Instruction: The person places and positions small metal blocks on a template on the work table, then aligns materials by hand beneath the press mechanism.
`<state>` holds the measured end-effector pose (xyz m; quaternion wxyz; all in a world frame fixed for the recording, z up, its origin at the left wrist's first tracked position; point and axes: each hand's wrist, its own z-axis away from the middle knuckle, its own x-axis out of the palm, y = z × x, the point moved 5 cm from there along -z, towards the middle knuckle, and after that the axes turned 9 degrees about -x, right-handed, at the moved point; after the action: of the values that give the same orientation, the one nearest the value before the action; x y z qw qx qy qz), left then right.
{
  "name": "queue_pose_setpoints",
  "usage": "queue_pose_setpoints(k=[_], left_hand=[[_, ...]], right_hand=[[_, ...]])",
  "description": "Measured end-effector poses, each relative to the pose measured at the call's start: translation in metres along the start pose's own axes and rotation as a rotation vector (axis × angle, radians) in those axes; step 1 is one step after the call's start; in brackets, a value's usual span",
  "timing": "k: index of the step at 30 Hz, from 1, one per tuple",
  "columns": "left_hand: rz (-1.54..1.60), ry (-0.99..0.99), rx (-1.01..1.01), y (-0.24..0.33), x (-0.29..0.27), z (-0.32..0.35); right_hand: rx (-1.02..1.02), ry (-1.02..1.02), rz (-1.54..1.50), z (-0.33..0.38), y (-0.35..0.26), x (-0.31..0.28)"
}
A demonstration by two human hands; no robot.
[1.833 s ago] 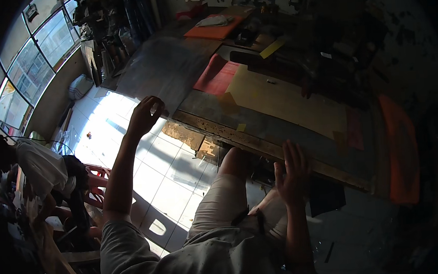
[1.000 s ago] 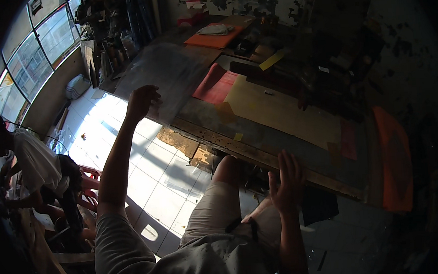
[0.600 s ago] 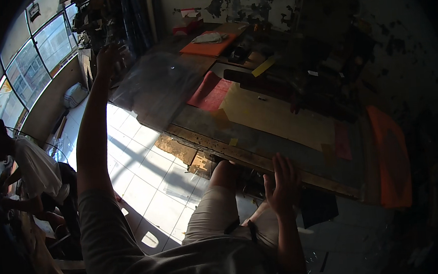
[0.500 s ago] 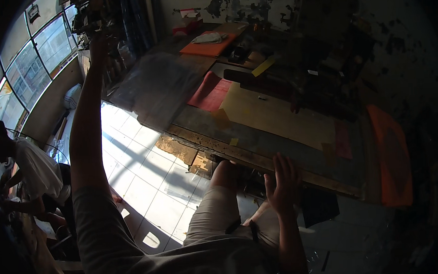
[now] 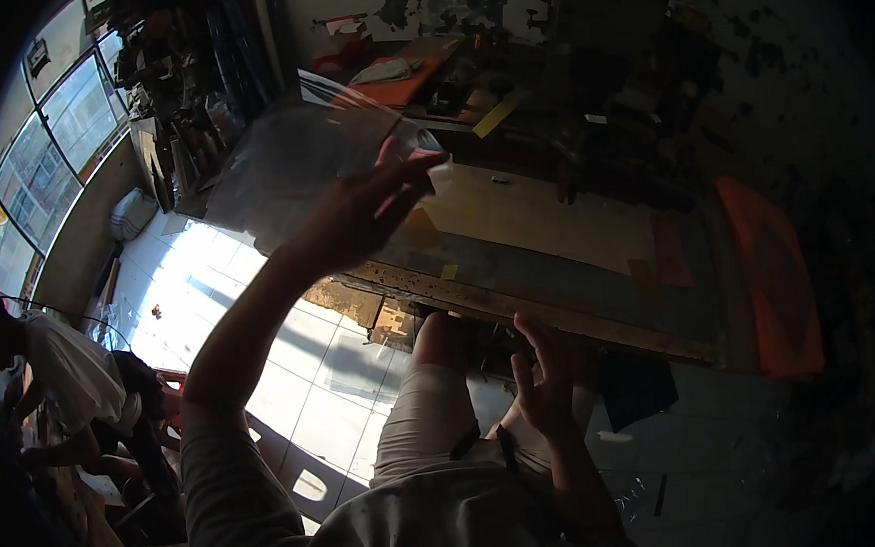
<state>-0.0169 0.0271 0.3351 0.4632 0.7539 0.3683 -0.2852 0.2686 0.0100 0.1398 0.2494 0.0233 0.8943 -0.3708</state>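
In the head view, the left hand (image 5: pixel 354 213) has come back from the far upper-left corner, where it reached half a second ago, and is now raised over the near part of the tabletop (image 5: pixel 557 266) with its fingers (image 5: pixel 406 170) closed on a clear plastic sheet (image 5: pixel 290 157), which hangs in the air above the tabletop's left end. A second ago that hand was empty, so the sheet has just been fetched and looks ready to be brought to the work surface. The right hand (image 5: pixel 548 367) stays low by the tabletop's near edge, fingers spread apart and holding nothing. Another person (image 5: pixel 63 372) sits on the sunlit tiled floor (image 5: pixel 260 324) at the left.
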Motion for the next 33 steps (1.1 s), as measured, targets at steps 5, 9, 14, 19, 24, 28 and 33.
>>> queue_pose_setpoints(k=[5,9,14,19,24,28,33], left_hand=[[-0.006,-0.221,0.487,0.055,0.165,0.109],[0.301,-0.384,0.34,0.084,0.185,0.132],[-0.057,-0.104,0.133,0.044,0.166,0.123],[-0.152,-0.027,0.158,-0.002,0.177,0.116],[-0.145,0.05,0.141,-0.003,0.175,0.1],[-0.14,0.061,0.148,-0.009,0.181,0.093],[-0.148,0.036,0.127,-0.012,0.182,0.088]], right_hand=[[0.575,0.068,-1.29,0.042,0.001,0.029],[0.732,0.154,-1.032,0.055,0.021,-0.009],[0.647,0.256,-0.679,0.048,0.028,-0.063],[0.651,0.251,-0.379,0.027,0.034,-0.107],[0.554,0.236,-0.054,0.005,0.046,-0.123],[0.437,0.118,0.217,-0.002,0.063,-0.134],[0.475,0.114,0.293,-0.007,0.065,-0.135]])
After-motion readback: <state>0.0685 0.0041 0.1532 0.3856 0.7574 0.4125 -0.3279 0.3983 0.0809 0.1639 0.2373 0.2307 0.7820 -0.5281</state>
